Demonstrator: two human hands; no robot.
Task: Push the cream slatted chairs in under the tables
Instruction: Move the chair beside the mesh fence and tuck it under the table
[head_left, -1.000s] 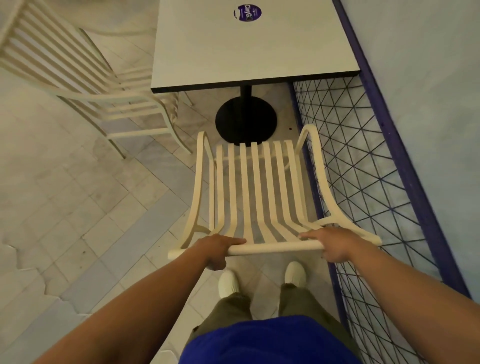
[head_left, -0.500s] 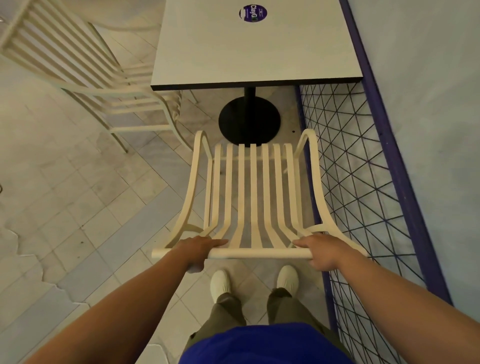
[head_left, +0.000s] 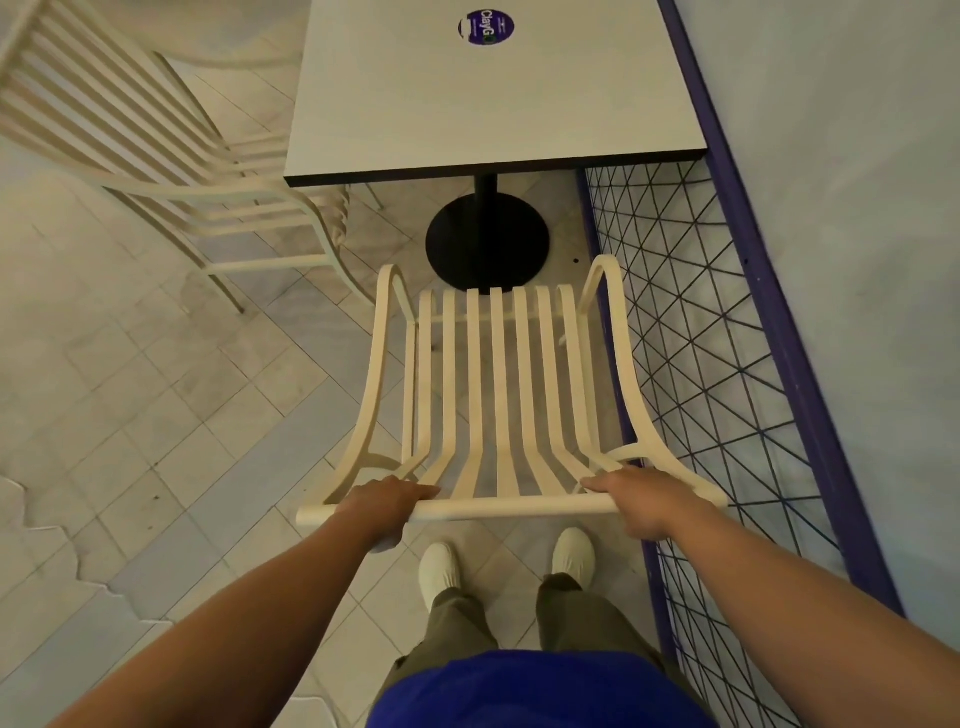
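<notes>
- Directly ahead and below: cream slatted chair with curved armrests (head_left: 498, 395), standing on the tiled floor (head_left: 156, 415), seat front just short of the near edge of the white square desk with a dark rim (head_left: 493, 104), not yet beneath it.
- Clamped over the chair's top rail: left hand (head_left: 387, 501) near the left end, right hand (head_left: 641, 496) near the right end, both wrapped closed around the bar, thumbs out of sight.
- Probably light and rigid, judging by the thin slats and open frame; smooth painted finish, so likely a bit slick; should slide on the tiles rather than need lifting.
- Best hold: the top rail, as taken now, wide apart for steering; slats look too slender to push on singly.
- Just beyond the seat front: black round pedestal base (head_left: 488, 244), centred under the desk, a likely stop for the front legs.
- Close along the chair's right side: blue-framed wire mesh panel (head_left: 727, 364), hardly any gap at the armrest; risk of scraping if the push drifts right.
- Off to the left: second cream slatted chair (head_left: 156, 156), angled, seat partly under the desk's left corner.
- Below the rail: white shoes (head_left: 571, 553), olive trousers.
</notes>
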